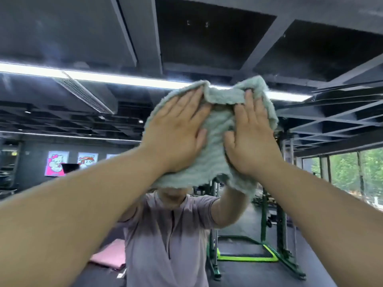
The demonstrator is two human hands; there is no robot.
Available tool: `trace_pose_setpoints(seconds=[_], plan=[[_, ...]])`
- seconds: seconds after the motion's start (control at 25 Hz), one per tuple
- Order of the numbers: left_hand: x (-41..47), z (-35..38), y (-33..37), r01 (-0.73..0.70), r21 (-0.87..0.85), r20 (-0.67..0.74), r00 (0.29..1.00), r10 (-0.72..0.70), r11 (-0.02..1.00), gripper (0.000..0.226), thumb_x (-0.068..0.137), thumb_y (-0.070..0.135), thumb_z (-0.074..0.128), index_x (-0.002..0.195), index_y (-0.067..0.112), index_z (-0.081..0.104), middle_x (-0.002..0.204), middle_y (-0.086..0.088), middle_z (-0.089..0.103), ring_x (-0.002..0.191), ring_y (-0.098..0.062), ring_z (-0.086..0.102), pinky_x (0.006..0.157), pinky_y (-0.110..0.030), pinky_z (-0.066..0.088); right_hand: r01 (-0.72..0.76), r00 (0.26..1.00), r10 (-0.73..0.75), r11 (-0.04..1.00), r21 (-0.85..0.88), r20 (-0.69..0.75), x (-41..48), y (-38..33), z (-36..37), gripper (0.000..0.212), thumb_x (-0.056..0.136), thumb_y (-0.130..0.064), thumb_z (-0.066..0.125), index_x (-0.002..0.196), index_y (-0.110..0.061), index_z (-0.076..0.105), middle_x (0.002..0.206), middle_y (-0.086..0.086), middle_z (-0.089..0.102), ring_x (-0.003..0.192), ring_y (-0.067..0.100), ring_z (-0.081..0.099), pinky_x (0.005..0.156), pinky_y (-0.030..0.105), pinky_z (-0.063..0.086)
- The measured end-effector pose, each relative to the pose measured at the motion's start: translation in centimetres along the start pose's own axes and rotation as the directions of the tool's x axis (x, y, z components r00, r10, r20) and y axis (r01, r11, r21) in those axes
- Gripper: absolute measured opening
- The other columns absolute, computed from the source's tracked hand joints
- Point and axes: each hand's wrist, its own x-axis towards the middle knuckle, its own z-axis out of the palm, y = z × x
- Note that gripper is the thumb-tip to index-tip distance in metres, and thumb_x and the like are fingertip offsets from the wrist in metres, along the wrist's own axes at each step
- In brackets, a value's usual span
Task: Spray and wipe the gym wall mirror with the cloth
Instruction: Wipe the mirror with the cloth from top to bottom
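Overhead, left hand (176, 131), right hand (251, 139) flatten fluffy cloth (216, 123).

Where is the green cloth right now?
In the head view, the cloth sits high at centre, spread on the mirror, with the left hand pressing its left side and the right hand its right.

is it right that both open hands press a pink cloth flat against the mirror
No: the cloth is pale green, not pink. The head view shows the left hand and right hand, both open, pressing it flat against the mirror.
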Motion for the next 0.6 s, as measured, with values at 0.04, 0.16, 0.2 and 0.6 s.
trace_pose_setpoints(seconds=[0.04,0.16,0.2,0.6], plan=[[0.9,-0.6,-3.5,0.056,0.028,0.013,0.998,-0.057,0.998,0.069,0.092,0.047,0.015,0.154,0.017,0.02,0.161,-0.009,0.014,0.148,-0.022,0.016,0.119,-0.034,0.002,0.046,0.999,-0.046,0.999,0.007,-0.014,2.7,-2.2,0.2,0.065,0.092,-0.038,0.029,0.151,-0.01,0.018,0.162,0.012,-0.007,0.149,0.029,-0.009,0.118,0.037,-0.007],[3.2,-3.0,-13.6,0.201,0.044,-0.007,0.98,-0.201,0.979,0.077,0.087,0.051,0.008,0.155,0.015,0.012,0.162,-0.011,0.006,0.149,-0.022,0.006,0.12,-0.034,0.002,0.107,0.993,-0.105,0.994,0.036,-0.056,9.0,-9.9,1.0,0.067,0.097,-0.042,0.026,0.155,-0.017,0.007,0.162,0.008,-0.011,0.148,0.025,-0.012,0.119,0.037,-0.01],[2.3,-3.4,-15.2,0.228,0.045,-0.018,0.974,-0.228,0.973,0.078,0.087,0.051,0.008,0.154,0.014,0.014,0.162,-0.012,0.007,0.149,-0.022,0.007,0.12,-0.035,0.002,0.126,0.99,-0.123,0.991,0.049,-0.064,8.8,-12.2,1.7,0.066,0.098,-0.042,0.025,0.155,-0.018,0.005,0.162,0.007,-0.012,0.148,0.024,-0.013,0.12,0.036,-0.011],[-3.2,-4.5,-24.0,0.055,0.06,-0.033,0.998,-0.053,0.997,0.075,0.09,0.049,0.017,0.153,0.01,0.02,0.16,-0.015,0.014,0.148,-0.026,0.015,0.12,-0.038,0.006,0.041,0.999,-0.04,0.999,-0.026,0.027,7.5,-21.0,3.4,0.07,0.094,-0.044,0.022,0.155,-0.015,0.003,0.161,0.01,-0.014,0.148,0.029,-0.014,0.12,0.04,-0.01]])
